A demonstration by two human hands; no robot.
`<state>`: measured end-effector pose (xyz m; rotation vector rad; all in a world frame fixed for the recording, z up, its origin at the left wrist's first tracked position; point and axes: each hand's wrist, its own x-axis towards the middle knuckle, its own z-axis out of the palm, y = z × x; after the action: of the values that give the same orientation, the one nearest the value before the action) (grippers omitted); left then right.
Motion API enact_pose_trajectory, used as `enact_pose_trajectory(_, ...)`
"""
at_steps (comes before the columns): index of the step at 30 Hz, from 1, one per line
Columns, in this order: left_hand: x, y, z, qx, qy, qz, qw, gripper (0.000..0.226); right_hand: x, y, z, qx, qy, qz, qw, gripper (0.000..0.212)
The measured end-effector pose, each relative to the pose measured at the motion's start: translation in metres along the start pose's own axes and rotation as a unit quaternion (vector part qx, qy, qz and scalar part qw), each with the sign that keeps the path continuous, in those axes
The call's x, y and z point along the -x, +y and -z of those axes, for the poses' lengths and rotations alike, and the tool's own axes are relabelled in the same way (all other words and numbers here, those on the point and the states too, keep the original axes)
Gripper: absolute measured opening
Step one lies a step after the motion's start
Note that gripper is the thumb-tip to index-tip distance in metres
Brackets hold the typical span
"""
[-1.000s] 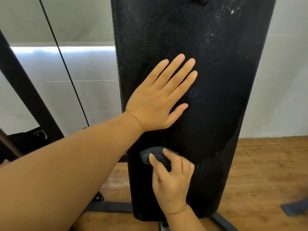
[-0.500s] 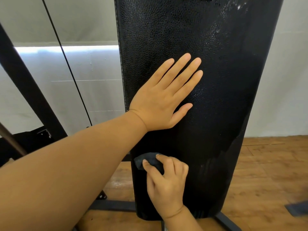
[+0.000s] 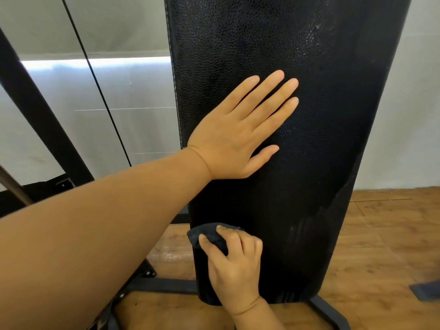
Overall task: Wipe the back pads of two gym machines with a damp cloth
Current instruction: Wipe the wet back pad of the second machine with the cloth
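Note:
A tall black textured back pad [image 3: 321,139] stands upright and fills the middle of the view. My left hand [image 3: 238,136] lies flat on its middle with the fingers straight and spread. Lower down, my right hand [image 3: 234,265] grips a bunched dark cloth [image 3: 206,234] and holds it against the pad's lower left edge. Faint wet streaks show on the pad's lower right part.
Black steel frame bars [image 3: 166,285] run along the wooden floor [image 3: 381,246] under the pad. A slanted black post [image 3: 40,115] and a thin cable [image 3: 100,91] stand to the left before a pale wall. A dark flat object [image 3: 426,290] lies at the right edge.
My right hand has slid the cloth leftward along the pad's lower part, to its left edge. My left hand stays flat on the pad.

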<state>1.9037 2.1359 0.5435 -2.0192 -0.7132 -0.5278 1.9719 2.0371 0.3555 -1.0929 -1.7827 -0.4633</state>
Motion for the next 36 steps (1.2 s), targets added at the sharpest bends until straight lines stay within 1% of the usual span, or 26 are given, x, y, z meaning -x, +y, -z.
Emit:
enact_pose_trajectory(3, -0.001, 0.001, 0.0, -0.005, -0.001, -0.001, 1.0, 0.063, -0.007, -0.001, 0.001, -0.003, 0.0, 0.001, 1.0, 0.018)
enact_pose_trajectory(8, -0.001, 0.001, -0.001, -0.002, 0.003, 0.0, 1.0, 0.063, -0.027, -0.006, -0.003, -0.017, 0.038, 0.007, 0.999, 0.016)
enact_pose_trajectory(12, 0.0, 0.001, 0.0, -0.002, 0.007, 0.0, 1.0, 0.063, -0.022, -0.006, -0.007, -0.014, 0.042, 0.003, 0.999, 0.018)
enact_pose_trajectory(15, 0.0, 0.002, 0.0, -0.001, 0.003, 0.0, 1.0, 0.063, -0.002, -0.006, -0.011, -0.009, 0.02, 0.003, 1.0, 0.02)
enact_pose_trajectory(18, 0.0, 0.002, 0.0, -0.007, 0.0, 0.003, 1.0, 0.062, 0.02, -0.003, -0.011, -0.011, -0.023, 0.02, 0.999, 0.02)
enact_pose_trajectory(21, -0.001, 0.002, 0.001, -0.009, 0.001, 0.003, 1.0, 0.062, 0.023, -0.001, -0.008, -0.011, -0.046, 0.034, 0.998, 0.023)
enact_pose_trajectory(23, -0.001, 0.002, 0.001, -0.011, 0.003, 0.002, 1.0, 0.062, 0.016, 0.001, -0.004, -0.014, -0.031, 0.021, 0.999, 0.022)
enact_pose_trajectory(26, -0.001, 0.003, 0.0, -0.02, 0.006, 0.003, 1.0, 0.062, 0.004, 0.011, 0.002, -0.011, 0.022, -0.027, 0.999, 0.02)
enact_pose_trajectory(28, -0.001, 0.004, 0.0, -0.026, 0.007, 0.005, 1.0, 0.062, 0.004, 0.015, 0.003, -0.005, 0.037, -0.036, 0.999, 0.021)
enact_pose_trajectory(33, 0.001, 0.011, -0.003, -0.059, 0.015, 0.028, 0.998, 0.06, 0.032, 0.022, 0.002, 0.02, -0.001, -0.028, 0.999, 0.022)
enact_pose_trajectory(36, 0.005, 0.019, -0.004, -0.066, 0.015, 0.056, 0.996, 0.058, 0.043, 0.03, 0.007, 0.02, -0.029, -0.006, 0.999, 0.022)
